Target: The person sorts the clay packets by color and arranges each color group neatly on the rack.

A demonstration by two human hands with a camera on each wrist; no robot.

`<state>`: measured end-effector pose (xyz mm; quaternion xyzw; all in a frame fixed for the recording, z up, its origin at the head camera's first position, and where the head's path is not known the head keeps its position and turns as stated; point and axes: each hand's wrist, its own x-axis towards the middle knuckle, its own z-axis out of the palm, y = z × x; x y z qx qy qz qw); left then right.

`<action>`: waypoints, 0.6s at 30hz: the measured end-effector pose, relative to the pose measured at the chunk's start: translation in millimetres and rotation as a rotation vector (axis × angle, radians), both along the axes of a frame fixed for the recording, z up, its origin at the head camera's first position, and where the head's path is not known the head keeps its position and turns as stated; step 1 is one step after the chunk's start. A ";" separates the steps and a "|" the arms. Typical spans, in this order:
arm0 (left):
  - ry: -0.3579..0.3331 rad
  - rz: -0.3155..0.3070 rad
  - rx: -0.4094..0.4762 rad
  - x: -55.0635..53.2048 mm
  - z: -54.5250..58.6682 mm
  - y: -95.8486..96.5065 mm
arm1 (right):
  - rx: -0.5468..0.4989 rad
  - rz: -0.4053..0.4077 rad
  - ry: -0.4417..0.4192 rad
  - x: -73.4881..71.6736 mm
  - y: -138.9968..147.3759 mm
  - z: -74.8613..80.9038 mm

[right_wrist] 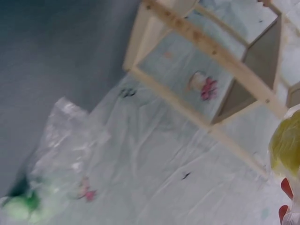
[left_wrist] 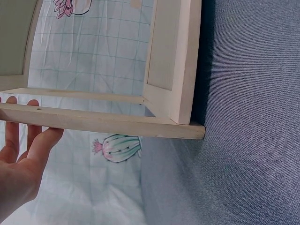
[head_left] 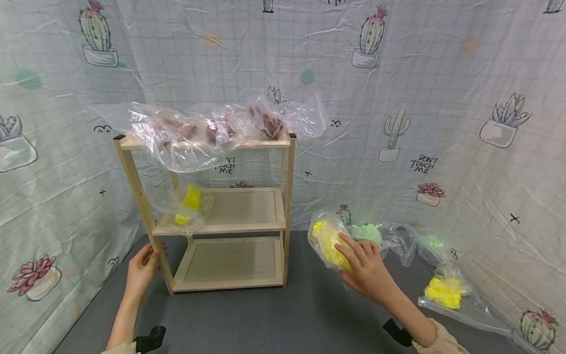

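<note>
My left hand (head_left: pixel 142 268) grips the left front post (left_wrist: pixel 93 119) of a small wooden shelf rack (head_left: pixel 239 228), below its middle board. In the left wrist view, the thumb is on one side of the post and fingertips show on the other. Off the rack's right side, my right hand (head_left: pixel 367 268) holds a clear plastic bag (head_left: pixel 325 241) with soft-looking yellow lumps inside, raised above the table. Part of that yellow bag (right_wrist: pixel 285 145) and two fingertips show at the edge of the right wrist view. Another bag with yellow pieces (head_left: pixel 191 196) sits at the left of the middle board.
Clear bags with reddish-brown contents (head_left: pixel 221 129) lie along the top board, their plastic hanging over its front. To the right on the grey table (head_left: pixel 318 314) are bags with green pieces (head_left: pixel 367 233) and a zip bag of yellow pieces (head_left: pixel 444 292). Cactus-printed sheeting (head_left: pixel 336 98) surrounds the table.
</note>
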<state>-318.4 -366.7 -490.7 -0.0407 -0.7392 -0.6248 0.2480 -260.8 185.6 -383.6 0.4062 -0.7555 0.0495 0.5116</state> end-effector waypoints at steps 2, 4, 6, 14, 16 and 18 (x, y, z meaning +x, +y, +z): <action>-0.002 -0.021 0.018 20.3 25.4 17.9 | -0.004 0.037 0.024 1.4 -9.3 4.7; -0.003 -0.020 0.016 38.1 47.9 35.1 | -0.005 0.077 0.038 2.9 -18.3 8.7; -0.008 0.000 0.008 50.8 63.7 48.5 | 0.000 0.111 0.041 3.9 -26.9 12.3; -0.015 0.007 0.021 51.2 64.0 48.1 | 0.038 0.144 0.020 3.7 -63.8 23.1; 0.020 -0.025 0.056 40.0 49.6 37.0 | 0.038 0.128 0.022 3.4 -76.1 27.0; -0.010 -0.008 0.029 37.1 48.1 34.3 | 0.035 0.105 0.031 2.7 -89.4 31.7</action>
